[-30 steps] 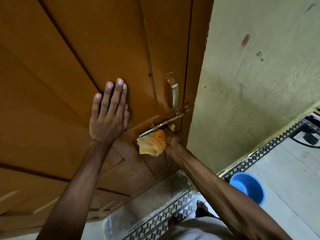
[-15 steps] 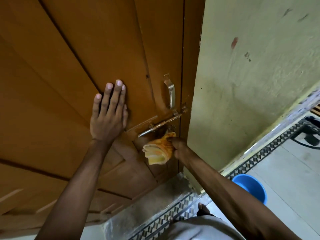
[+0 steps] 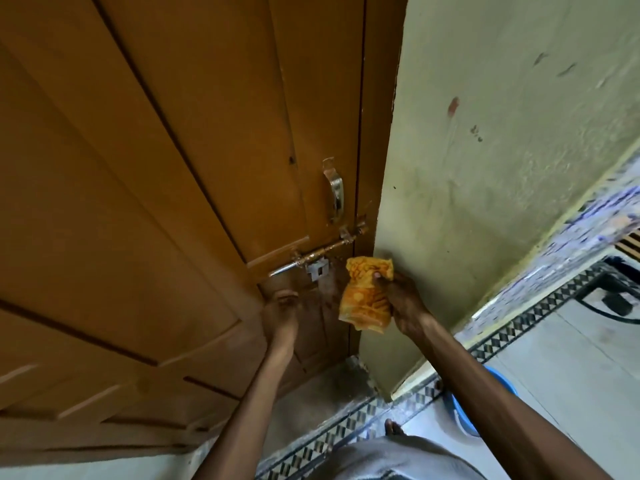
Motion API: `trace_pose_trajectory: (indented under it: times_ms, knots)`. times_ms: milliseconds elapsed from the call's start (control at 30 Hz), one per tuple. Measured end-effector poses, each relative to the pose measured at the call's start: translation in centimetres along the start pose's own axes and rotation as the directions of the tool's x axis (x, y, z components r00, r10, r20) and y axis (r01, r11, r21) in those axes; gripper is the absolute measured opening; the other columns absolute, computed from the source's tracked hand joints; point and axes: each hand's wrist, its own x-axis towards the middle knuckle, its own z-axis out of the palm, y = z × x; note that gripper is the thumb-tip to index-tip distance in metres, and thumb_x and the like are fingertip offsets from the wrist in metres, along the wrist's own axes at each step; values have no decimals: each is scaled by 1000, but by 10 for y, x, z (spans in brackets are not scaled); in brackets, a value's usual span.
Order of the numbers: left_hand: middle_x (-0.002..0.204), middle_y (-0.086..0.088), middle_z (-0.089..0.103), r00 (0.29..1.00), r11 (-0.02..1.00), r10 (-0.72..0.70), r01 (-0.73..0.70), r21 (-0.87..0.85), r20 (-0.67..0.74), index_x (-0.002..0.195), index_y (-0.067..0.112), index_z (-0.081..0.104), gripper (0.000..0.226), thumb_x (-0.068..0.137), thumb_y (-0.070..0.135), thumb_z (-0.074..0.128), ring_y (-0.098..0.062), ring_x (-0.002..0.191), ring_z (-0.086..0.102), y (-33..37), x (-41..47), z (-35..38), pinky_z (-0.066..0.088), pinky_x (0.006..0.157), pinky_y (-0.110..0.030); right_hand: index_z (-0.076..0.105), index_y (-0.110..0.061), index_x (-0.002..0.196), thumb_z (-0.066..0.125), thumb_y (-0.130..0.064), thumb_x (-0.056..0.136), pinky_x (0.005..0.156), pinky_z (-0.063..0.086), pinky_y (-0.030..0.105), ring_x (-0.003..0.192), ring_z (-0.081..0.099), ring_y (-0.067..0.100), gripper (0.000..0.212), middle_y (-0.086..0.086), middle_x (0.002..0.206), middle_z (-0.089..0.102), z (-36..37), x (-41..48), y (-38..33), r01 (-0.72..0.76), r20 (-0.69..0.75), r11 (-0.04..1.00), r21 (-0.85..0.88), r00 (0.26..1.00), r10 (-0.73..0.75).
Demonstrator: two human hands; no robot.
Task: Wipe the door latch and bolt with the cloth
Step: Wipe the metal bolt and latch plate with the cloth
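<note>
Right hand (image 3: 403, 299) clenched on a bunched orange-yellow cloth (image 3: 366, 293), thumb across its front, fingers behind. Cloth hangs clear of the door, its upper edge about level with the hasp, its lower end drooping below the palm.

Up and to the left of this hand: sliding bolt (image 3: 318, 255), a brass-toned rod lying on a slant across the brown wooden door (image 3: 156, 202), its higher end toward the door frame, its lower, silvery end pointing away. A small grey metal hasp (image 3: 318, 269) hangs under the rod, near the cloth but not touching it. Above the bolt, a vertical chrome pull handle (image 3: 335, 195).

Left hand (image 3: 281, 308) blurred, against the door panel below the bolt's lower end, level with the cloth and left of it. Fingers look curled; cannot tell whether it grips anything or only presses on the wood.

Right of the cloth hand: pale green plaster wall (image 3: 502, 168) with a reddish smear high up. Below and right of that forearm, part of a blue plastic bucket (image 3: 464, 407) on the tiled floor (image 3: 571, 358), beside a black-and-white patterned border strip (image 3: 349, 431). Toes of one foot (image 3: 393, 427) show near the bottom edge.
</note>
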Motion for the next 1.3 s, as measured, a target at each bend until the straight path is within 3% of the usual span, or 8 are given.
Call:
trace_pose_trajectory:
  times_ms: [100, 300, 433, 600, 900, 1067, 1233, 1300]
  knots:
    - [84, -9, 62, 973, 953, -121, 59, -299, -195, 83, 34, 60, 18, 86, 21, 72, -28, 81, 60, -10, 17, 6, 50, 77, -46, 69, -10, 117, 63, -23, 93, 91, 56, 50, 100, 70, 31, 28, 13, 111, 73, -6, 1, -1, 41, 8, 998, -45, 999, -40]
    - [113, -25, 61, 947, 643, -321, 208, -737, -13, 115, 0, 51, 18, 100, 8, 55, -24, 91, 67, 29, 9, 5, 60, 77, -25, 68, -7, 118, 59, -18, 96, 87, 57, 45, 99, 70, 30, 26, 15, 114, 71, -2, 8, -2, -9, 38, 998, -59, 999, 11]
    - [99, -14, 67, 938, 611, -347, 214, -762, -14, 97, 9, 59, 2, 97, 9, 61, -22, 87, 70, 47, 7, 4, 60, 79, -29, 66, -10, 120, 61, -24, 94, 88, 56, 45, 97, 69, 28, 29, 11, 113, 71, 6, 14, -5, -46, 26, 996, -75, 998, 48]
    - [87, -14, 65, 900, 597, -433, 241, -765, -54, 86, 6, 61, 9, 93, 1, 64, -9, 51, 70, 54, 17, 4, 60, 55, -21, 68, -14, 119, 69, -40, 86, 90, 56, 52, 97, 71, 29, 42, 10, 113, 72, 11, 22, -12, -29, -1, 993, -117, 1000, 29]
    - [57, 1, 68, 894, 615, -446, 269, -742, -45, 85, 9, 64, 11, 94, 14, 67, -3, 47, 65, 49, 20, 9, 55, 47, -16, 61, -18, 128, 51, -43, 97, 92, 55, 49, 106, 66, 29, 41, 9, 120, 68, 11, 25, -29, 236, -21, 927, -291, 967, -253]
    - [49, 1, 67, 889, 598, -455, 258, -759, -57, 84, 7, 64, 11, 94, 10, 66, -3, 42, 63, 54, 18, 9, 54, 43, -16, 54, -18, 137, 47, -43, 98, 102, 46, 44, 119, 60, 32, 47, 10, 132, 63, 7, 39, -21, 322, 36, 693, -645, 919, -394]
    - [49, 1, 66, 874, 581, -481, 258, -772, -70, 81, 5, 63, 13, 93, 8, 68, -4, 41, 62, 59, 19, 11, 54, 43, -17, 55, -21, 135, 50, -41, 97, 86, 52, 44, 103, 67, 37, 43, 13, 116, 69, 10, 24, -16, 226, -70, 392, -892, 788, -612]
    - [49, 2, 67, 870, 576, -489, 269, -772, -62, 80, 6, 62, 14, 93, 9, 67, -3, 41, 62, 59, 19, 11, 54, 43, -17, 58, -16, 132, 53, -45, 95, 92, 50, 39, 107, 65, 34, 47, 12, 122, 68, 13, 26, -15, 300, -20, 532, -792, 858, -513]
